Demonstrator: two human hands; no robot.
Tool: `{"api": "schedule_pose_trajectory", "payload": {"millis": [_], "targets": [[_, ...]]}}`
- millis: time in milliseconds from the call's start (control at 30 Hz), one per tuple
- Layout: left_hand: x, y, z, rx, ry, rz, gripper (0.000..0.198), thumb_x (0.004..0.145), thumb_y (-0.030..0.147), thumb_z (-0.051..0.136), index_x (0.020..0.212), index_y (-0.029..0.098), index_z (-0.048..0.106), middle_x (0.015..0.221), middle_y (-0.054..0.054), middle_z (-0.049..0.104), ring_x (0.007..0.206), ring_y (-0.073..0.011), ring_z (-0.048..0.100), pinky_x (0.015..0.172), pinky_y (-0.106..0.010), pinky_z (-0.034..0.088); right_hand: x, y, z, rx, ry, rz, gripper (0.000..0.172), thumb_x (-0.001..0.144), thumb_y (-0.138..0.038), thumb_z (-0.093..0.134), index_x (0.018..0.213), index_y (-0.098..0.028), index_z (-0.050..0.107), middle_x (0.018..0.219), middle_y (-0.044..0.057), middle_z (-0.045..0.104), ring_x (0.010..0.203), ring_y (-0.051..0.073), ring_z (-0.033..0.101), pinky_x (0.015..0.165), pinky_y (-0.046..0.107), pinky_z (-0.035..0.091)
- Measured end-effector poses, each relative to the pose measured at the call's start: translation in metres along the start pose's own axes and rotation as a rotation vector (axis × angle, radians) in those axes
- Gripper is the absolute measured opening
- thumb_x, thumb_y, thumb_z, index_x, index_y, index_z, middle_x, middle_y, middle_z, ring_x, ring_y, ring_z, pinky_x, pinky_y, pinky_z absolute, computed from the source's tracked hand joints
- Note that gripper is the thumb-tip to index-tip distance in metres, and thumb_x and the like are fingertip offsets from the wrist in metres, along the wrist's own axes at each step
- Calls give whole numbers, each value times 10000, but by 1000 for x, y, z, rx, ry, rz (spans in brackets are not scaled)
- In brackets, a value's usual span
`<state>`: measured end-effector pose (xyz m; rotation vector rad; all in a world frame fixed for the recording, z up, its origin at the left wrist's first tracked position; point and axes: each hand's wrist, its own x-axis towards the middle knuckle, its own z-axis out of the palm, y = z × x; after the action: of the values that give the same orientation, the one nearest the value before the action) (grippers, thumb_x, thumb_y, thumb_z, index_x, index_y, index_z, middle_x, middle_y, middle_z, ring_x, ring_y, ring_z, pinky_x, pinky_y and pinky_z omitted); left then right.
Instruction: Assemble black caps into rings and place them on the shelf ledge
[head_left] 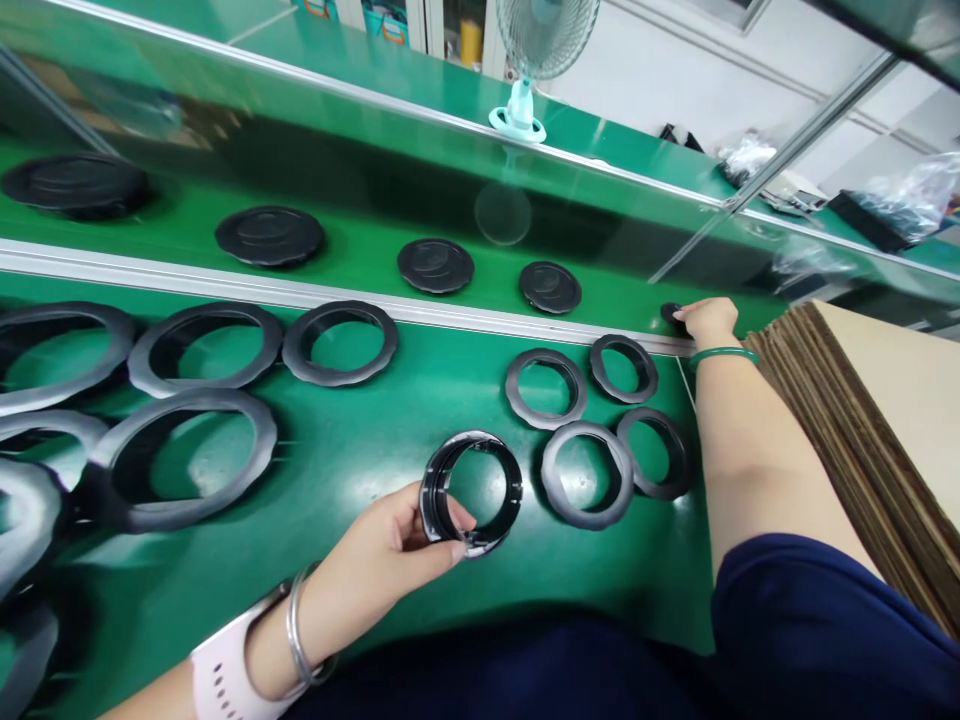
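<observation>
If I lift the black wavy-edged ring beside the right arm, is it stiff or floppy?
This wavy-edged black ring holds a round shape, so it is probably fairly stiff. Its wide hole suggests it is light. On the glossy green belt it may slide when pushed.

Left forearm: the left forearm point(322, 620) is extended from the lower-left corner, angled up and to the right.
Left hand: the left hand point(382, 540) is held low and turned inward, with the palm partly hidden.
Left fingers: the left fingers point(442, 535) are curled and closed in a grip.
Right forearm: the right forearm point(757, 470) is stretched forward and away from the body.
Right hand: the right hand point(709, 320) is held far forward, with the back uppermost.
Right fingers: the right fingers point(686, 312) are extended forward and slightly bunched.
</observation>
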<state>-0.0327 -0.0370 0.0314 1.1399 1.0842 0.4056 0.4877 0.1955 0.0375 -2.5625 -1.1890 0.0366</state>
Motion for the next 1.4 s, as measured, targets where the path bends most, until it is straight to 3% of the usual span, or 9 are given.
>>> {"api": "schedule_pose_trajectory", "payload": {"millis": [100,200,300,433,567,733,867,1033,1400], "targets": [[0,-3,2,-6,47,-22,302,683,334,729,921,187,613,943,-69,746,876,-258,725,819,-397,581,-16,-11,0,95,54,47,54,793,-125,776,809,-94,734,759,73,690,714,182,651,729,321,521],[0,-6,4,-20,126,2,333,681,312,728,947,205,561,981,-59,752,944,-265,733,895,-428,579,-62,-33,-8,297,85,-65,172,825,-186,763,991,-142,758,870,48,726,743,151,657,747,277,529],[-1,-8,3,65,179,34,309,679,317,735,926,203,588,964,-59,754,906,-268,737,874,-437,588,-151,-60,-31,642,20,-316,163,770,-161,805,930,-157,776,849,42,726,751,163,662,744,289,536],[0,-9,2,164,190,51,280,674,340,750,894,196,654,938,-66,756,861,-282,733,819,-446,599,-288,-87,-67,710,-209,-744,107,778,-194,831,873,-229,795,803,12,695,751,156,638,706,283,523],[1,-12,3,33,200,80,467,657,329,791,1068,194,615,987,-58,755,909,-285,739,837,-437,610,-363,-98,-59,737,-396,-1025,96,883,-168,729,957,-205,778,788,22,669,717,139,614,643,265,501],[2,-16,3,-5,247,47,685,615,332,847,1200,202,516,1094,-72,733,975,-302,736,862,-456,618,-377,-95,-13,653,-182,-1223,147,973,-193,596,1022,-174,734,816,44,647,739,151,579,667,286,488],[3,-18,2,-23,246,39,705,644,346,850,1232,200,490,1150,-80,712,1007,-298,727,881,-468,612,-378,-89,-1,578,-61,-1313,173,974,-149,553,1059,-170,701,835,41,630,753,154,565,675,288,480],[1,-19,3,-9,256,45,684,663,328,840,1242,217,493,1115,-55,716,1029,-290,718,879,-442,613,-379,-88,-3,447,-63,-1374,212,966,-117,496,1022,-163,695,842,49,613,737,162,547,612,286,451],[-2,-8,9,3,256,32,565,666,309,819,1120,202,499,999,-38,723,911,-260,739,792,-386,627,-376,-88,-6,470,-155,-1367,218,938,-76,491,1012,-134,688,886,75,610,786,178,543,663,299,482]]}}
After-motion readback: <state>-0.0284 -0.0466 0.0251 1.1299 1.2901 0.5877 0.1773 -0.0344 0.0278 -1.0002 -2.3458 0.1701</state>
